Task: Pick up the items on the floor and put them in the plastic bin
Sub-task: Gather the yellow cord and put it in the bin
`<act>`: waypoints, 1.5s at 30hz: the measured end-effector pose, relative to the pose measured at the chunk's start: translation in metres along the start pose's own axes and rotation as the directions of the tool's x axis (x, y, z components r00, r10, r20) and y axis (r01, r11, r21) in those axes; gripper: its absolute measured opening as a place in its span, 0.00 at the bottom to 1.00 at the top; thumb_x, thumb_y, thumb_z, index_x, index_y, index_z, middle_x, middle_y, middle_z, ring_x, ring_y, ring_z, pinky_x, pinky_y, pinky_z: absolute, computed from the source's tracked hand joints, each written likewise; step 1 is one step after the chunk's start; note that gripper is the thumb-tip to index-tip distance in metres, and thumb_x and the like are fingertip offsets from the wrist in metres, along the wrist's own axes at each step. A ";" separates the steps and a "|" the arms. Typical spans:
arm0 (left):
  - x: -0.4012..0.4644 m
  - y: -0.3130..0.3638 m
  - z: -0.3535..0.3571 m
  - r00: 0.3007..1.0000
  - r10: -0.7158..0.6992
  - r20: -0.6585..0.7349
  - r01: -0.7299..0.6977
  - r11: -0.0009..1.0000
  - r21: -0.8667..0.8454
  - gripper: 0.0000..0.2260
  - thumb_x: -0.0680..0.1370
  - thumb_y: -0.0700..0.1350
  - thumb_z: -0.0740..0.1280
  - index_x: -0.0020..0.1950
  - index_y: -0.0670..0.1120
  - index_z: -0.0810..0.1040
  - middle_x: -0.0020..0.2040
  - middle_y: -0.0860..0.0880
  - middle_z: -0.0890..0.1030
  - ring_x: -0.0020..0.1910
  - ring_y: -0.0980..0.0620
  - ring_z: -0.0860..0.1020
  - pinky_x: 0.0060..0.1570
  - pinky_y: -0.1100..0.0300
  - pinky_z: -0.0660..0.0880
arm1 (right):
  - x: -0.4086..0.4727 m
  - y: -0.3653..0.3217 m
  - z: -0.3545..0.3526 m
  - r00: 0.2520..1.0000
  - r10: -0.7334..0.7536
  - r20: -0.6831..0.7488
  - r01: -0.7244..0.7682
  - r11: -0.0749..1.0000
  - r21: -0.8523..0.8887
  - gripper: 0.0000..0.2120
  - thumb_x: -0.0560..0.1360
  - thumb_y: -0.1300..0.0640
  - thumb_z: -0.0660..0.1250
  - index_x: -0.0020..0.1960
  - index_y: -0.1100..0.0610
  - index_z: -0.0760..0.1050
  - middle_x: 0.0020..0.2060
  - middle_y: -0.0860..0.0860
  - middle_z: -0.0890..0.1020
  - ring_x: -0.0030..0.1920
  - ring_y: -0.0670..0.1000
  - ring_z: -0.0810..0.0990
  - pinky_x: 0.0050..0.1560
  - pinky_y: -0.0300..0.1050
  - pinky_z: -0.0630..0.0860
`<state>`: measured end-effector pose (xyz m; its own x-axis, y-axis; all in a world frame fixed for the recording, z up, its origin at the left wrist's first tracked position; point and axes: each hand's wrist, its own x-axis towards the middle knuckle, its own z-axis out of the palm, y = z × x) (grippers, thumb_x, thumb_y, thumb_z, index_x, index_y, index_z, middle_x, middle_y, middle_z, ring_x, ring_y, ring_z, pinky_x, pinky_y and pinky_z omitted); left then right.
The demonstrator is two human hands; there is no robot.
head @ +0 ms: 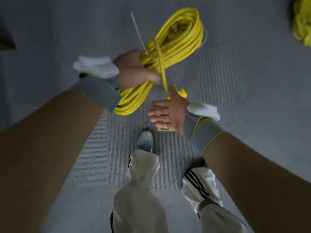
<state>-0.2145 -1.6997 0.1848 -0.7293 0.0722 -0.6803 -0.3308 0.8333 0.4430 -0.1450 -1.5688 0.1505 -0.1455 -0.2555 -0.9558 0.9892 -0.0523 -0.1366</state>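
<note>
A thick coil of yellow cable point(178, 37) hangs in the air above the grey carpet, bound by a white zip tie point(138, 33). My left hand point(134, 73) grips the coil at its lower middle, fingers curled round the strands. One loose strand runs down from the coil to a yellow plug point(182, 94) just behind my right hand point(165, 113). That hand is spread with straight fingers, palm facing left, and a small tan item point(164, 129) shows beneath it. The plastic bin is not in view.
Another yellow bundle point(302, 21) lies at the top right corner. A dark object point(6, 41) sits at the left edge. My legs in pale striped trousers and a shoe point(144, 140) stand on the carpet tiles below my hands.
</note>
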 end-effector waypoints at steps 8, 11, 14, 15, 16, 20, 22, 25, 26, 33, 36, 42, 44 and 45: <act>-0.147 -0.011 -0.150 0.983 0.115 -0.142 -0.143 0.969 -0.200 0.18 0.64 0.52 0.76 0.38 0.53 0.65 0.35 0.56 0.71 0.36 0.54 0.72 0.33 0.60 0.67 | -0.136 -0.065 0.100 0.985 -0.113 -0.132 0.134 0.979 0.157 0.12 0.79 0.48 0.56 0.48 0.57 0.71 0.41 0.52 0.79 0.40 0.50 0.76 0.40 0.43 0.73; -0.199 -0.002 -0.195 0.966 0.129 -0.226 -0.179 0.960 -0.216 0.18 0.64 0.52 0.76 0.45 0.55 0.70 0.40 0.56 0.74 0.40 0.54 0.75 0.39 0.59 0.71 | -0.181 -0.081 0.141 0.980 -0.167 -0.111 0.172 0.984 0.037 0.10 0.79 0.54 0.57 0.41 0.55 0.71 0.38 0.50 0.78 0.37 0.47 0.74 0.38 0.40 0.71; -0.252 0.003 -0.237 0.936 0.068 -0.345 -0.162 0.954 -0.254 0.22 0.62 0.55 0.76 0.50 0.51 0.72 0.41 0.54 0.75 0.42 0.52 0.76 0.37 0.60 0.71 | -0.227 -0.094 0.187 0.970 -0.238 -0.055 0.233 0.969 -0.082 0.11 0.76 0.60 0.56 0.36 0.56 0.70 0.24 0.48 0.77 0.32 0.46 0.70 0.32 0.37 0.70; -0.273 0.005 -0.252 0.922 0.034 -0.386 -0.149 0.950 -0.273 0.24 0.60 0.57 0.76 0.50 0.51 0.72 0.42 0.53 0.77 0.44 0.50 0.77 0.39 0.60 0.72 | -0.248 -0.096 0.204 0.961 -0.275 -0.012 0.271 0.953 -0.137 0.11 0.75 0.61 0.55 0.36 0.56 0.70 0.20 0.46 0.76 0.31 0.46 0.69 0.32 0.37 0.69; -0.297 0.005 -0.263 0.910 -0.015 -0.415 -0.129 0.940 -0.316 0.27 0.58 0.59 0.74 0.53 0.51 0.74 0.45 0.51 0.79 0.47 0.49 0.78 0.43 0.58 0.74 | -0.272 -0.096 0.220 0.952 -0.306 0.034 0.306 0.932 -0.194 0.12 0.75 0.63 0.54 0.35 0.55 0.70 0.18 0.46 0.75 0.30 0.46 0.69 0.32 0.36 0.67; -0.389 -0.006 -0.302 0.826 -0.168 -0.538 -0.136 0.867 -0.480 0.24 0.54 0.61 0.72 0.46 0.53 0.77 0.45 0.51 0.82 0.45 0.52 0.79 0.48 0.55 0.77 | -0.351 -0.090 0.284 0.884 -0.393 0.255 0.463 0.813 -0.353 0.12 0.75 0.65 0.54 0.39 0.54 0.73 0.22 0.46 0.76 0.25 0.44 0.69 0.25 0.34 0.67; -0.449 -0.011 -0.317 0.760 -0.256 -0.597 -0.147 0.827 -0.542 0.28 0.52 0.63 0.72 0.47 0.51 0.77 0.41 0.53 0.81 0.42 0.54 0.78 0.43 0.58 0.74 | -0.405 -0.081 0.323 0.822 -0.426 0.378 0.562 0.708 -0.427 0.11 0.75 0.65 0.56 0.41 0.53 0.73 0.27 0.49 0.74 0.20 0.42 0.69 0.21 0.31 0.67; -0.509 -0.018 -0.325 0.649 -0.373 -0.663 -0.178 0.773 -0.609 0.34 0.50 0.65 0.71 0.51 0.49 0.77 0.43 0.54 0.81 0.43 0.56 0.78 0.42 0.62 0.73 | -0.462 -0.066 0.363 0.729 -0.482 0.486 0.684 0.544 -0.487 0.08 0.72 0.65 0.59 0.43 0.56 0.75 0.29 0.51 0.71 0.16 0.43 0.64 0.20 0.30 0.61; -0.534 -0.022 -0.328 0.595 -0.408 -0.692 -0.201 0.759 -0.620 0.36 0.50 0.65 0.71 0.52 0.49 0.77 0.44 0.52 0.81 0.44 0.56 0.78 0.41 0.62 0.72 | -0.487 -0.060 0.379 0.690 -0.494 0.529 0.723 0.503 -0.473 0.09 0.71 0.65 0.59 0.44 0.57 0.77 0.28 0.52 0.71 0.16 0.43 0.61 0.21 0.30 0.59; -0.660 -0.042 -0.351 0.337 -0.520 -0.785 -0.328 0.716 -0.616 0.25 0.63 0.54 0.78 0.54 0.47 0.75 0.48 0.50 0.80 0.49 0.50 0.78 0.47 0.58 0.71 | -0.601 -0.018 0.481 0.462 -0.461 0.758 0.886 0.284 -0.367 0.16 0.72 0.63 0.57 0.54 0.66 0.79 0.26 0.47 0.74 0.16 0.43 0.57 0.21 0.33 0.54; -0.705 -0.073 -0.365 0.246 -0.549 -0.799 -0.380 0.703 -0.600 0.27 0.63 0.53 0.78 0.58 0.47 0.74 0.50 0.51 0.81 0.50 0.51 0.78 0.48 0.59 0.71 | -0.623 0.010 0.538 0.424 -0.389 0.818 0.901 0.268 -0.340 0.19 0.73 0.63 0.56 0.58 0.69 0.76 0.26 0.47 0.74 0.16 0.42 0.57 0.20 0.33 0.54; -0.750 -0.151 -0.403 0.157 -0.575 -0.803 -0.457 0.678 -0.575 0.37 0.53 0.62 0.74 0.57 0.47 0.74 0.49 0.47 0.83 0.49 0.47 0.82 0.55 0.45 0.78 | -0.630 0.051 0.648 0.317 -0.391 0.864 0.948 0.127 -0.290 0.16 0.67 0.61 0.58 0.47 0.64 0.81 0.27 0.51 0.70 0.21 0.46 0.56 0.23 0.38 0.55; -0.760 -0.193 -0.418 0.119 -0.575 -0.810 -0.487 0.677 -0.552 0.36 0.54 0.62 0.75 0.57 0.47 0.75 0.50 0.48 0.84 0.50 0.47 0.82 0.56 0.44 0.77 | -0.625 0.065 0.691 0.268 -0.387 0.882 0.962 0.064 -0.265 0.15 0.68 0.60 0.58 0.46 0.64 0.81 0.26 0.50 0.70 0.22 0.46 0.56 0.23 0.38 0.56; -0.767 -0.228 -0.427 0.116 -0.596 -0.795 -0.498 0.658 -0.565 0.36 0.54 0.63 0.76 0.57 0.48 0.75 0.51 0.48 0.84 0.51 0.48 0.82 0.57 0.44 0.77 | -0.616 0.080 0.726 0.290 -0.374 0.881 0.956 0.072 -0.284 0.15 0.69 0.61 0.58 0.47 0.65 0.81 0.25 0.49 0.71 0.21 0.46 0.56 0.23 0.37 0.55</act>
<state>0.1649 -2.1789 0.8549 -0.3633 -0.9237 0.1215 -0.1928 0.2021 0.9602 0.0129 -2.1168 0.9178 -0.4252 -0.9051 0.0036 -0.0635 0.0259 -0.9976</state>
